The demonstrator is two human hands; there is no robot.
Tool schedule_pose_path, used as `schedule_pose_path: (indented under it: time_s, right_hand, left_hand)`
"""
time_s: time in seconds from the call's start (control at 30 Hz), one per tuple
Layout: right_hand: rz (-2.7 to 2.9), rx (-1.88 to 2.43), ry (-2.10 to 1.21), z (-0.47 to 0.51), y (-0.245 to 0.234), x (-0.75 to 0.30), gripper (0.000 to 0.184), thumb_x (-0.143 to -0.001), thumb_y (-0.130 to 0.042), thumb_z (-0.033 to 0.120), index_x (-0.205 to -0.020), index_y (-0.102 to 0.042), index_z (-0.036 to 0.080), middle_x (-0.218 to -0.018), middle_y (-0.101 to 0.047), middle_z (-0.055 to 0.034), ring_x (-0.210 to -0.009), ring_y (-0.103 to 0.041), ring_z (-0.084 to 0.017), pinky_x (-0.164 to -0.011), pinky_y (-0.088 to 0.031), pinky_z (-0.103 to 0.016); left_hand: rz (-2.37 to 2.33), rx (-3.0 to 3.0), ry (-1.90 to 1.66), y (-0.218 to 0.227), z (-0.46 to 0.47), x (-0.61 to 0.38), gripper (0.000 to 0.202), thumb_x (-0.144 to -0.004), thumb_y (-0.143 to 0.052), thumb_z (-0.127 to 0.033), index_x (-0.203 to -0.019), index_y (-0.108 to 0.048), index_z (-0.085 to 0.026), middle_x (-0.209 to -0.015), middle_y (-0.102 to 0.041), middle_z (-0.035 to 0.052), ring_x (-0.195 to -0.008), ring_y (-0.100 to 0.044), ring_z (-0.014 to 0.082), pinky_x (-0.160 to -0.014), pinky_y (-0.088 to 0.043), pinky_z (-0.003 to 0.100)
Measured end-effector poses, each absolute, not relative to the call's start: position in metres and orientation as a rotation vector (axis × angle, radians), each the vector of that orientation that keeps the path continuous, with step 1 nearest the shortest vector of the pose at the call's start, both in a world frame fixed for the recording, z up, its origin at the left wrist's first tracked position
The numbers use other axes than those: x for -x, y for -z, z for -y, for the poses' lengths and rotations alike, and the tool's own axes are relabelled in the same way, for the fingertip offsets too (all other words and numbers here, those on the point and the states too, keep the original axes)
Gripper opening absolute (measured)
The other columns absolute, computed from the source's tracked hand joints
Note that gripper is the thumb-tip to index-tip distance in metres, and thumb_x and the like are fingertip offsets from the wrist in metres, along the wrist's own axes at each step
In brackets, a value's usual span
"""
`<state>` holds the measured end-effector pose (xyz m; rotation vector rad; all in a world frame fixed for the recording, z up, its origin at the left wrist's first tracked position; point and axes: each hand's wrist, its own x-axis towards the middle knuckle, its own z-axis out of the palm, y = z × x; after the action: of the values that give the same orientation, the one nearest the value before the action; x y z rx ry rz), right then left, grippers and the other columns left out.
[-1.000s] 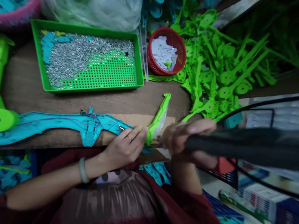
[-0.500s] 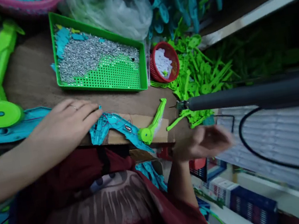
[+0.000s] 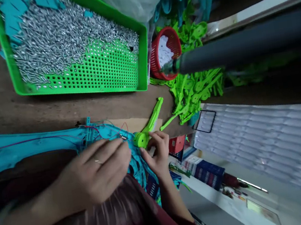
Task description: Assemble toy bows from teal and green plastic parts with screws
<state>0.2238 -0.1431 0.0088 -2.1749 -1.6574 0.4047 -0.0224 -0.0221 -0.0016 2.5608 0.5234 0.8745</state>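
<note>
Left hand [image 3: 100,173]: fingers together, loosely bent beside the blue shell [image 3: 17,158]; nothing visible in them, perhaps steadying it.
Right hand [image 3: 159,153]: half-curled at the green piece [image 3: 142,140], by its round end; cannot tell whether it grips.
Blue shell: beyond and leftward of the left hand, its wires [image 3: 29,140] facing up, seemingly for access.
Green tray [image 3: 112,73]: beyond the left hand, probably keeping metal pieces [image 3: 50,41] within reach.
</note>
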Motion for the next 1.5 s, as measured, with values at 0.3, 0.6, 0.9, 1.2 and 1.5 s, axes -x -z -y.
schedule_pose_path:
  time_s: [0.3, 0.6, 0.9, 1.2, 1.5]
  right_hand:
    - [2.025, 2.033, -0.484, 0.131, -0.012, -0.238, 0.055, -0.087, -0.067, 0.037, -0.136, -0.048, 0.023, -0.115, -0.060, -0.0112, -0.108, -0.062, -0.024, -0.087, -0.059, -0.041]
    - [2.076, 1.838, -0.376, 0.135, 0.002, -0.252, 0.060, -0.083, -0.070, 0.038, -0.136, -0.049, 0.017, -0.110, -0.063, -0.0132, -0.103, -0.064, -0.024, -0.082, -0.061, -0.038]
    - [2.061, 1.822, -0.397, 0.132, 0.002, -0.253, 0.064, -0.081, -0.071, 0.036, -0.139, -0.047, 0.022, -0.106, -0.065, -0.0117, -0.097, -0.067, -0.024, -0.076, -0.062, -0.038]
    - [2.100, 1.985, -0.733, 0.121, -0.026, -0.248, 0.069, -0.087, -0.070, 0.033, -0.148, -0.039, 0.027, -0.119, -0.059, -0.0120, -0.106, -0.064, -0.023, -0.085, -0.060, -0.035]
    - [1.902, 1.919, -1.029, 0.123, -0.030, -0.259, 0.061, -0.089, -0.066, 0.027, -0.146, -0.043, 0.031, -0.130, -0.055, -0.0109, -0.105, -0.063, -0.020, -0.088, -0.058, -0.035]
  left_hand:
    - [-0.657, -2.520, -0.499, 0.006, 0.030, -0.049, 0.025, -0.091, -0.049, -0.011, -0.106, -0.069, -0.008, -0.113, -0.069, 0.0136, -0.106, -0.063, 0.0295, -0.100, -0.047, 0.047]
    - [-0.632, -2.455, -0.535, 0.012, 0.026, -0.060, 0.019, -0.090, -0.051, -0.008, -0.091, -0.069, -0.013, -0.099, -0.070, 0.0099, -0.095, -0.063, 0.0254, -0.093, -0.048, 0.043]
    - [-0.587, -2.472, -0.467, 0.009, 0.023, -0.057, 0.019, -0.090, -0.051, -0.008, -0.089, -0.069, -0.014, -0.103, -0.071, 0.0101, -0.097, -0.064, 0.0258, -0.096, -0.046, 0.045]
    - [-0.668, -2.464, -0.474, 0.006, 0.022, -0.060, 0.020, -0.090, -0.052, -0.010, -0.088, -0.072, -0.014, -0.102, -0.072, 0.0097, -0.097, -0.064, 0.0266, -0.097, -0.049, 0.046]
    - [-0.300, -2.729, -0.702, 0.012, 0.058, -0.038, 0.033, -0.095, -0.046, -0.017, -0.119, -0.069, -0.012, -0.128, -0.066, 0.0098, -0.116, -0.057, 0.0238, -0.100, -0.047, 0.038]
